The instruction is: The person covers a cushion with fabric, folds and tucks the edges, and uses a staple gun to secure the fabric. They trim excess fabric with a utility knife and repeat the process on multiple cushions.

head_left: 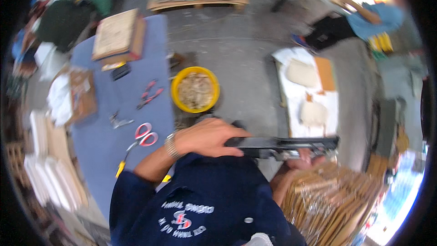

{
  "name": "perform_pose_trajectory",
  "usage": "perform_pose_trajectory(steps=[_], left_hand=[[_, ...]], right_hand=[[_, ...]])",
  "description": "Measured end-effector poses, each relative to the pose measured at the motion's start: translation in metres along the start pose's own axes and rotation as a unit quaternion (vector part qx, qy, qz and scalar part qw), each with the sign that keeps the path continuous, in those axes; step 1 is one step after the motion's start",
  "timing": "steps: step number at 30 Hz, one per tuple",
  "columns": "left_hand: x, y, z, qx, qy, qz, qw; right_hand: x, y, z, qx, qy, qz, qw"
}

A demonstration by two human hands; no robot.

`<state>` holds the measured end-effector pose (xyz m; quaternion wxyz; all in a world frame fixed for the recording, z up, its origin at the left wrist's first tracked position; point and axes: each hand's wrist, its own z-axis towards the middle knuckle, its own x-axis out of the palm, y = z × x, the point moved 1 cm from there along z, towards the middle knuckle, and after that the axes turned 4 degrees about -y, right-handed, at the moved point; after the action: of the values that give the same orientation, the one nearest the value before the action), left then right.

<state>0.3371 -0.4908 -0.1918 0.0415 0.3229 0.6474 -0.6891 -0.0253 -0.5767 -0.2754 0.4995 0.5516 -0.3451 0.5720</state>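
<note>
Across the front of my body lies a long black tool with silvery metal parts [284, 144]; motion blur hides its exact kind. My left hand [207, 136], with a metal watch on the wrist, is closed around its left end. Near the other end, my right hand [304, 161] grips it from below, its fingers partly hidden behind the tool. On the blue table to my left lie red-handled scissors [145, 135], red-handled pliers [149, 94] and a small metal tool [120, 120].
A yellow tub [174, 92] of pale pieces stands beyond my hands. Stacked flat cardboard [330, 200] rises at my right. A cardboard box [114, 36] sits on the table [98, 155]. Farther right are a white-covered surface [296, 105] and a person in blue [371, 23].
</note>
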Motion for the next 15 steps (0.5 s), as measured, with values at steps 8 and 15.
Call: perform_pose_trajectory(steps=[8,15], left_hand=[[-0.097,0.164,-0.047,-0.101,-0.353,-0.181,0.912],[-0.187,0.28,-0.196,-0.191,-0.73,-0.429,0.497]], right_hand=[[-0.014,-0.036,0.026,0.019,0.047,-0.03,0.998],[0.004,-0.086,0.045,0.033,0.038,-0.055,0.997]])
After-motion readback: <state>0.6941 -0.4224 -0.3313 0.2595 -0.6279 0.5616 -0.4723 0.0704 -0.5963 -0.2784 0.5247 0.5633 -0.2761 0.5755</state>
